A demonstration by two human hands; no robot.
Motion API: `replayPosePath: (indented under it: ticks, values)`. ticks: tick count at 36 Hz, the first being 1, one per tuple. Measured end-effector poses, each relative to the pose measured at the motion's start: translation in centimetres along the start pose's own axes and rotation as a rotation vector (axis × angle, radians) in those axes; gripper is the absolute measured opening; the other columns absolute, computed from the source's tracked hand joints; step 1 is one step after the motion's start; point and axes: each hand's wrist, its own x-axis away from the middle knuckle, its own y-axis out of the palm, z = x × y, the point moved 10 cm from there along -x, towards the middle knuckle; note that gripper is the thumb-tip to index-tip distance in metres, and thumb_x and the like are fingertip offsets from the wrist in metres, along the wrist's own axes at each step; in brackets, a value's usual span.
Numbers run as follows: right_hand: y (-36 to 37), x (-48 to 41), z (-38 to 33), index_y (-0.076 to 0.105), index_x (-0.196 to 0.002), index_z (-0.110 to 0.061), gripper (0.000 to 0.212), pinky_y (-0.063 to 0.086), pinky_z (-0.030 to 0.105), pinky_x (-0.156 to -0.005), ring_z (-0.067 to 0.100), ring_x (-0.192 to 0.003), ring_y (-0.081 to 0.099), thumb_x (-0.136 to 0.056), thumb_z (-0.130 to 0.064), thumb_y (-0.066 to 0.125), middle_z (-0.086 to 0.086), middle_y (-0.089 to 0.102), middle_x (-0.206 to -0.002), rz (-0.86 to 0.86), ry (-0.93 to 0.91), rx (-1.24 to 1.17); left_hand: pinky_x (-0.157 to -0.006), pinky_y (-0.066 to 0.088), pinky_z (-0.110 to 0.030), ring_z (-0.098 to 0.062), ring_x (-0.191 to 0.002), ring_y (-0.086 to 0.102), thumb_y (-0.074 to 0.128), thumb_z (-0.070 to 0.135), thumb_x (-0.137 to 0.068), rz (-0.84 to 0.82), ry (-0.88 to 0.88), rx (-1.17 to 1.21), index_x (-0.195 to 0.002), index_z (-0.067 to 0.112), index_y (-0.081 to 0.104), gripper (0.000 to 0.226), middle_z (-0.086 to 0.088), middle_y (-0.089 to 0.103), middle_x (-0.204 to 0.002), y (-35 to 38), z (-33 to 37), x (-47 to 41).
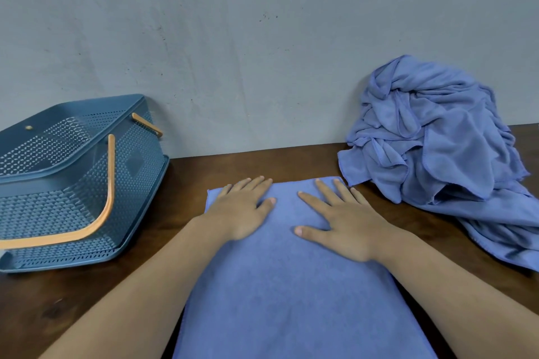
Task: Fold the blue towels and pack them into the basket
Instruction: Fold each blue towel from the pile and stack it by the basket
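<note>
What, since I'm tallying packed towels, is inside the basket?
Through the opening of the basket only its own perforated inner walls show, no towel. Its floor is hidden behind the near wall, so something lying low cannot be ruled out.

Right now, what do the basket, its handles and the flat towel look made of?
Basket: likely moulded plastic, matte blue, perforated walls. Handles: smooth tan, wood or plastic, unclear. Flat towel: soft napped cloth, probably microfibre, matte blue.
</note>
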Motion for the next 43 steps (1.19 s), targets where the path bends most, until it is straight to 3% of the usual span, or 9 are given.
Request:
replayPosePath:
  ticks: [5,11,17,20,23,29,35,39,43]
  values:
    - [0.0,0.0,0.0,-0.004,-0.16,-0.062,0.096,-0.01,0.048,-0.13,0.022,-0.159,-0.028,-0.077,-0.104,0.018,-0.013,-0.02,-0.174,0.007,0.005,-0.007,-0.107,0.044,-0.045,-0.018,-0.123,0.054,0.049,0.036,-0.105,0.137,0.007,0.046,-0.128,0.037,0.064,0.028,0.012,0.059,-0.132,-3.1,-0.1,-2.2]
    - [-0.3,0.2,0.0,-0.001,-0.161,-0.06,0.096,-0.01,0.047,-0.13,0.025,-0.158,-0.029,-0.078,-0.104,0.021,-0.013,-0.02,-0.174,0.005,0.015,-0.022,-0.092,0.054,-0.045,-0.015,-0.099,0.059,0.062,0.026,-0.099,0.191,-0.006,0.141,-0.097,0.031,0.067,0.007,0.014,0.054,-0.1,-4.1,-0.7,-4.2]
    - [-0.4,0.3,-0.1,-0.002,-0.161,-0.06,0.097,-0.009,0.048,-0.13,0.024,-0.16,-0.026,-0.077,-0.104,0.019,-0.012,-0.017,-0.175,0.008,0.011,-0.008,-0.094,0.039,-0.036,-0.019,-0.118,0.052,0.05,0.035,-0.106,0.343,-0.026,0.047,-0.124,0.03,0.059,0.02,0.013,0.056,-0.127,-3.4,1.6,1.5]
    - [-0.5,0.2,-0.1,-0.002,-0.162,-0.059,0.097,-0.009,0.048,-0.13,0.025,-0.16,-0.024,-0.078,-0.103,0.018,-0.011,-0.017,-0.175,0.011,0.009,0.003,-0.114,0.033,-0.035,-0.012,-0.139,0.044,0.042,0.052,-0.107,0.234,0.021,0.07,-0.139,0.035,0.053,0.038,0.018,0.05,-0.147,-1.3,3.6,6.9]
    - [-0.6,0.3,0.0,-0.003,-0.162,-0.058,0.096,-0.008,0.048,-0.13,0.026,-0.16,-0.023,-0.079,-0.103,0.017,-0.011,-0.017,-0.175,0.006,0.013,0.012,-0.13,0.012,-0.034,-0.005,-0.159,0.011,0.032,0.068,-0.106,0.069,-0.007,0.031,-0.16,0.042,0.03,0.061,0.022,0.018,-0.171,1.2,3.5,12.1]
    - [-1.4,1.0,-0.7,0.003,-0.163,-0.056,0.089,-0.001,0.051,-0.13,0.026,-0.163,-0.013,-0.086,-0.098,0.016,-0.012,-0.008,-0.176,0.064,-0.029,0.067,-0.132,-0.005,-0.035,0.001,-0.158,-0.018,0.021,0.078,-0.101,0.07,-0.04,-0.011,-0.166,0.05,0.005,0.072,0.028,-0.011,-0.172,2.8,2.8,18.5]
    - [-3.1,5.2,-4.9,0.025,-0.163,-0.044,0.084,0.027,0.052,-0.121,0.025,-0.158,0.023,-0.09,-0.078,0.001,-0.007,0.027,-0.172,0.161,-0.143,0.311,-0.132,-0.007,-0.038,-0.007,-0.16,-0.019,0.019,0.077,-0.102,0.1,-0.045,-0.019,-0.167,0.046,0.001,0.074,0.02,-0.013,-0.175,3.4,2.4,18.9]
    - [0.0,10.9,-8.9,0.011,-0.167,-0.044,0.078,0.015,0.05,-0.129,0.023,-0.163,0.003,-0.099,-0.081,0.02,-0.009,0.002,-0.177,-0.014,-0.12,0.08,-0.132,-0.007,-0.039,-0.008,-0.16,-0.02,0.018,0.078,-0.102,0.086,-0.029,-0.022,-0.167,0.046,-0.002,0.076,0.017,-0.014,-0.175,3.6,2.4,19.2]
    - [2.5,15.0,-9.1,-0.013,-0.161,-0.056,0.079,-0.004,0.047,-0.131,0.015,-0.159,-0.024,-0.095,-0.089,0.016,-0.018,-0.025,-0.172,-0.023,-0.123,0.059,-0.132,-0.006,-0.042,-0.008,-0.159,-0.023,0.016,0.084,-0.098,0.077,-0.021,-0.02,-0.166,0.047,-0.005,0.081,0.017,-0.016,-0.175,3.6,2.5,19.3]
